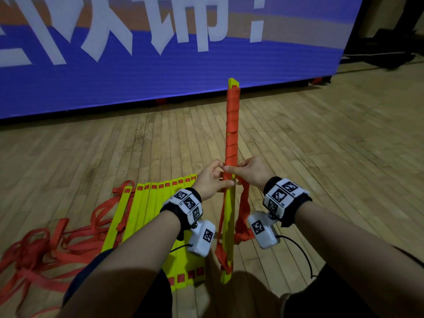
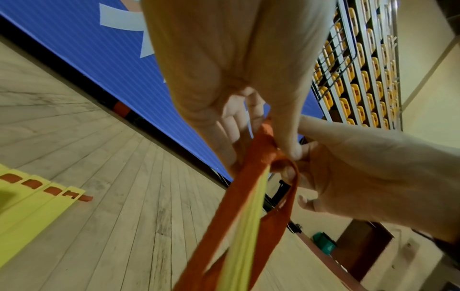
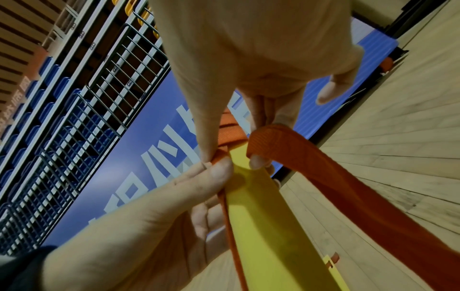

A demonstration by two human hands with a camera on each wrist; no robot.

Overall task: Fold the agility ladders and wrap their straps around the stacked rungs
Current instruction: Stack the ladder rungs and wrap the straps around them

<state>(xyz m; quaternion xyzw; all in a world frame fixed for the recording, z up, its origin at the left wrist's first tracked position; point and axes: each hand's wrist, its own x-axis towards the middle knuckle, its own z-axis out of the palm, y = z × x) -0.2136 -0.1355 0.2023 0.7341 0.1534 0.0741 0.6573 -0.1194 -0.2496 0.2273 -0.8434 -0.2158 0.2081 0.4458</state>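
Note:
A stack of yellow rungs (image 1: 229, 228) points away from me above the wooden floor, its far half wound in orange strap (image 1: 232, 129). My left hand (image 1: 212, 180) grips the stack at its middle, thumb pressing the last turn of strap (image 2: 261, 153) against the rungs. My right hand (image 1: 246, 171) pinches the loose orange strap (image 3: 286, 141) beside the yellow rungs (image 3: 268, 226), fingers curled round it. Strap loops (image 1: 243, 216) hang below both hands. A second ladder (image 1: 146, 212) lies flat on the floor to the left, its straps (image 1: 46, 251) tangled.
A tall blue banner (image 1: 160, 53) with white characters stands across the far side of the floor (image 1: 332, 145). Folded stadium seating behind railings (image 2: 361, 69) rises beyond it. My knees fill the bottom edge of the head view.

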